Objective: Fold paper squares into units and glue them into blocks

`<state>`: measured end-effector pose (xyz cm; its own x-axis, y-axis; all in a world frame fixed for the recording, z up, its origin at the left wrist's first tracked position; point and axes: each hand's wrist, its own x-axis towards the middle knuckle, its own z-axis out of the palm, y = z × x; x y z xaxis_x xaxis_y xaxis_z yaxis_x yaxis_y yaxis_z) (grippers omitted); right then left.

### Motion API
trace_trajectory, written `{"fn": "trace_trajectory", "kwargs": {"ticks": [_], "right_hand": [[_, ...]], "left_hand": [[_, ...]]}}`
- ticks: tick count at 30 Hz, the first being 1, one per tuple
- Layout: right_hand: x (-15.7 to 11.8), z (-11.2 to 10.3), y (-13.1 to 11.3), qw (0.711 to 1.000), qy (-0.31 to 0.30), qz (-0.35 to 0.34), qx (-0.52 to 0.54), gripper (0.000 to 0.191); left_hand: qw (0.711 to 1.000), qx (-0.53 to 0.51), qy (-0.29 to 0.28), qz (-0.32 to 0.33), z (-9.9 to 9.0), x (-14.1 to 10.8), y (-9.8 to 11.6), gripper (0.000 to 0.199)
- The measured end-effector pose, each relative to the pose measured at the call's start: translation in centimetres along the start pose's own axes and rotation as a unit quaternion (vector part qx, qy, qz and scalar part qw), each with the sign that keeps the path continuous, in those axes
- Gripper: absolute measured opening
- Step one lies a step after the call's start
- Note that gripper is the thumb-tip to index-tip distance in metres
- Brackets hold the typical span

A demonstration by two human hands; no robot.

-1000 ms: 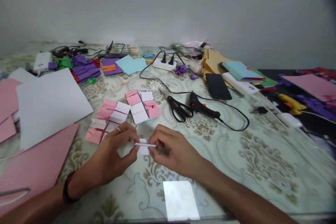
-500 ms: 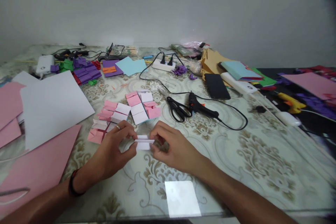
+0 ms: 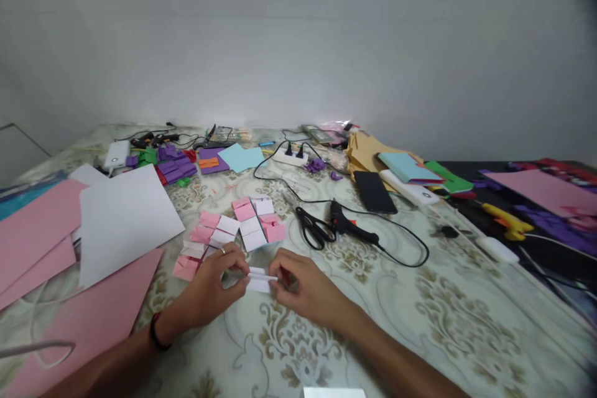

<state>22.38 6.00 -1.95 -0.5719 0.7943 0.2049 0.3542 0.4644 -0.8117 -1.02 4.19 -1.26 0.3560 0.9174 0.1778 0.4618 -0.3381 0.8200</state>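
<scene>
A small folded white paper (image 3: 261,280) is held between both hands above the patterned tablecloth. My left hand (image 3: 217,286) pinches its left end; a ring and a dark wristband show on that side. At the right end, the fingertips of my right hand (image 3: 298,283) pinch the paper. Just beyond the hands lie folded pink and white paper pieces, one cluster (image 3: 252,233) in the middle and another (image 3: 202,236) to its left, partly hidden by my left hand. A white paper square (image 3: 334,392) shows at the bottom edge.
Black scissors (image 3: 314,228) and a black glue gun (image 3: 352,226) with a looping cable lie right of centre. Large white (image 3: 125,217) and pink (image 3: 97,317) sheets cover the left. A power strip (image 3: 290,157) stands behind; a phone (image 3: 374,192) and yellow glue gun (image 3: 508,221) lie right.
The view has tilted up, so the table sits lower in the picture and the white square is mostly cut off. Both hands still grip the folded white paper.
</scene>
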Motion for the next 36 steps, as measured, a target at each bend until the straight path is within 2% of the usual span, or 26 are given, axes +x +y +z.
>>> {"fn": "trace_trajectory", "kwargs": {"ticks": [6,12,16,24,28,32,36], "right_hand": [[-0.1,0.8,0.0,1.000,0.005,-0.002,-0.003,0.018],[0.1,0.5,0.0,0.999,0.031,0.003,0.017,0.007],[0.4,0.4,0.5,0.999,0.027,0.016,0.027,0.007],[0.8,1.0,0.7,0.999,0.024,-0.006,0.032,0.006],[0.8,1.1,1.1,0.999,0.003,0.003,0.034,0.006],[0.5,1.0,1.5,0.999,-0.031,-0.001,0.017,0.007],[0.2,0.7,1.3,0.999,-0.050,-0.007,0.002,0.013]], "left_hand": [[0.998,-0.023,-0.043,-0.032,-0.1,0.1,-0.2,0.010],[0.998,-0.019,-0.051,-0.014,-0.6,0.4,-0.2,0.009],[0.999,0.016,-0.036,-0.010,-0.6,0.5,-0.3,0.005],[0.998,0.035,-0.046,-0.014,0.2,0.1,-0.3,0.011],[0.995,0.077,-0.057,-0.008,0.8,-0.2,-0.8,0.012],[0.986,0.133,-0.095,0.020,1.0,-0.1,-1.2,0.010],[0.980,0.139,-0.130,0.065,0.9,0.2,-1.5,0.022]]}}
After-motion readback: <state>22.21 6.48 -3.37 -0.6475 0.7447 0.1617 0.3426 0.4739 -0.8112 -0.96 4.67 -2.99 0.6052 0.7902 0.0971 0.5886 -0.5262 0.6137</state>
